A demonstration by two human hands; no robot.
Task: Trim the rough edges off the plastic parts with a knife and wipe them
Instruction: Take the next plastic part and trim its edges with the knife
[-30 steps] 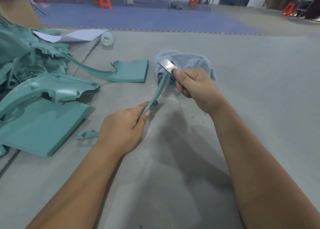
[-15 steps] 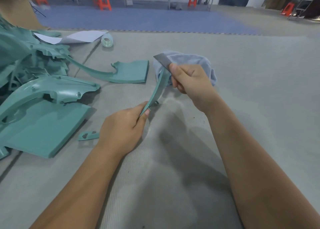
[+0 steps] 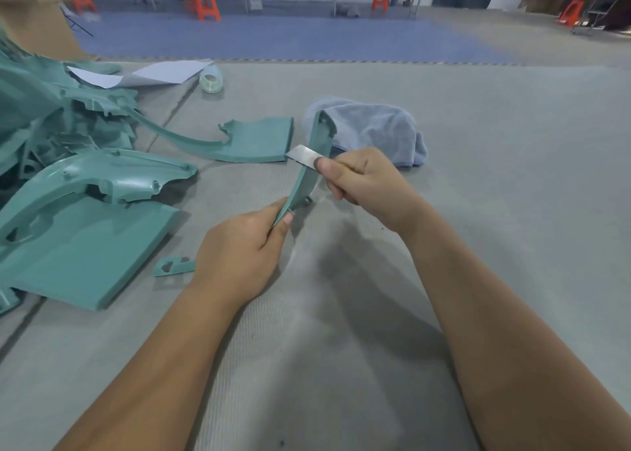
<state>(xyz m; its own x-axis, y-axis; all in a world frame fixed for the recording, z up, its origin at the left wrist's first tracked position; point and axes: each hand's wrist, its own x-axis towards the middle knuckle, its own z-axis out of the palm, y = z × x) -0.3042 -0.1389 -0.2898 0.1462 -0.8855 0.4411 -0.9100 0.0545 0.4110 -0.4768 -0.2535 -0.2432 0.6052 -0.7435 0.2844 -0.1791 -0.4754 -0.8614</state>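
Observation:
My left hand (image 3: 239,256) pinches the near end of a thin curved teal plastic strip (image 3: 316,143), which stands up and away from me. My right hand (image 3: 365,181) grips a bare metal knife blade (image 3: 304,155) and lays it across the strip's edge about halfway up. A grey-blue cloth (image 3: 375,129) lies crumpled on the mat just behind the strip.
Large teal plastic panels (image 3: 78,239) are piled at the left, with one long curved panel (image 3: 252,140) reaching toward the cloth. A small teal offcut (image 3: 174,266) lies by my left wrist. A tape roll (image 3: 211,82) and paper sheets (image 3: 164,73) lie farther back.
My right hand has drawn the blade down the strip, from its far tip to about the middle. My left hand keeps the same hold.

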